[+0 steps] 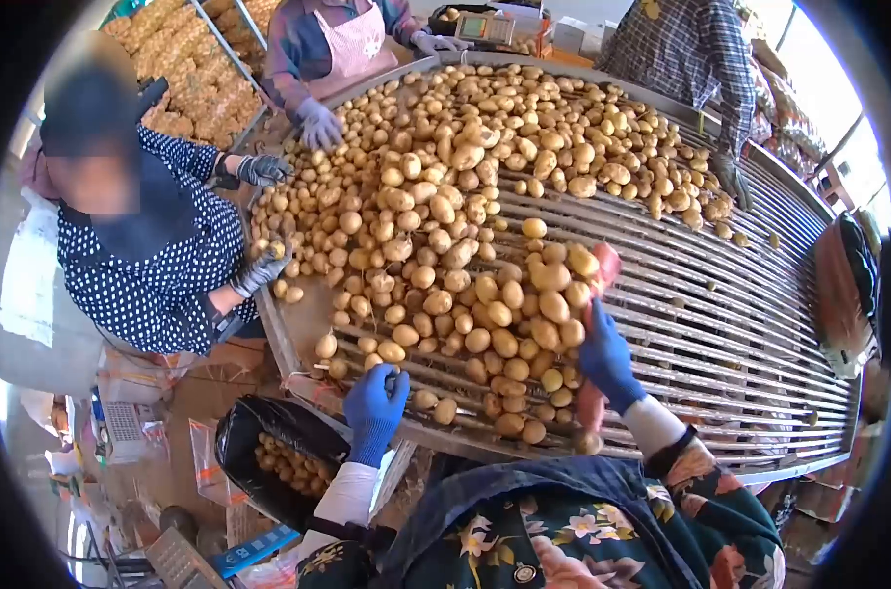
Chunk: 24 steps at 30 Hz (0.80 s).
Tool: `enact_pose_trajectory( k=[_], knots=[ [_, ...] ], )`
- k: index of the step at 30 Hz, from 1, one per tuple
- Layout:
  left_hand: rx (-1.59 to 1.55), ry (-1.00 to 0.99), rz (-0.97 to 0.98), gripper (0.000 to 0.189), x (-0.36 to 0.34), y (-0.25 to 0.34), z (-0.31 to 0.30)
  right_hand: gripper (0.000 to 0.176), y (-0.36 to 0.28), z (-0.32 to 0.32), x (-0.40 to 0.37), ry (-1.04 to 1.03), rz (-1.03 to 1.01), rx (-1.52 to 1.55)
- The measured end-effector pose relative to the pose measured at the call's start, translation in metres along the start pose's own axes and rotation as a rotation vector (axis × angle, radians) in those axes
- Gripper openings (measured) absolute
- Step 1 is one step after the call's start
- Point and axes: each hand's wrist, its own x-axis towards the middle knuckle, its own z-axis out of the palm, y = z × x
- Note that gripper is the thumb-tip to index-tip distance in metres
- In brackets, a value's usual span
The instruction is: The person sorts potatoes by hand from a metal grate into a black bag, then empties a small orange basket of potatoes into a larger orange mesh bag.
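Note:
Potatoes (445, 211) lie heaped across the slatted metal table (730, 324) in front of me. My right hand (610, 358), in a blue glove, is closed around a long pinkish-red strip (605, 267). The strip stands along the right side of the near potato pile (524, 334), with potatoes up against it. At the table's near left edge is my left hand (375, 407), also blue-gloved, its fingers curled inward. Something small and dark shows at those fingertips; I cannot tell what it is.
A black-lined container (284, 461) with potatoes stands below the table's left edge. A person in a dotted top (161, 255) works at the left. Across the table are a person in a pink apron (352, 44) and another in a checked shirt (676, 49). Filled sacks (185, 69) are stacked behind.

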Motion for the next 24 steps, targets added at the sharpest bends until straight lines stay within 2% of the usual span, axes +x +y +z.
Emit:
enact_pose_trajectory(
  k=[2,6,8,10,11,12,14,16,17,18,20,21,23,24],
  knots=[
    [-0.022,0.0,-0.002,0.022,0.001,-0.001,0.001,0.071,-0.039,0.021,0.021,-0.004,0.147,0.032],
    [0.053,-0.016,0.03,0.023,0.003,-0.002,0.0,0.071,-0.085,0.063,0.057,0.008,0.068,0.043],
    [0.034,-0.036,0.027,0.023,0.001,-0.002,0.001,0.069,-0.098,0.085,0.081,0.096,-0.002,0.1],
    [0.008,-0.036,0.024,0.022,0.004,-0.002,-0.001,0.07,-0.117,0.097,0.106,0.103,0.012,0.161],
    [0.011,-0.044,0.025,0.022,0.004,-0.002,-0.002,0.069,-0.119,0.096,0.114,0.088,-0.047,0.134],
    [0.034,-0.022,0.042,0.022,0.004,-0.002,-0.002,0.065,-0.109,0.097,0.122,0.115,-0.198,0.184],
    [0.052,-0.006,0.066,0.022,0.003,-0.004,-0.001,0.063,-0.122,0.051,0.115,-0.017,-0.214,0.186],
    [-0.014,0.039,0.088,0.022,0.002,-0.007,0.001,0.065,-0.113,0.012,0.09,0.041,-0.248,0.119],
    [-0.025,0.034,0.099,0.022,0.001,-0.008,0.001,0.066,-0.087,0.007,0.078,0.174,-0.337,0.109],
    [-0.029,0.03,0.108,0.021,0.002,-0.009,0.002,0.066,-0.075,-0.015,0.051,0.122,-0.219,0.081],
    [-0.041,0.019,0.122,0.021,0.002,-0.007,0.0,0.067,-0.031,-0.039,-0.004,0.126,-0.224,-0.056],
    [-0.042,-0.005,0.119,0.02,0.002,-0.004,-0.005,0.065,-0.019,-0.052,-0.036,0.061,-0.167,-0.122],
    [-0.05,-0.028,0.12,0.02,0.004,-0.002,-0.006,0.064,0.012,-0.055,-0.089,-0.007,0.014,-0.269],
    [-0.026,-0.032,0.131,0.019,0.003,-0.002,-0.006,0.064,0.01,-0.052,-0.095,-0.003,0.018,-0.273]
  ],
)
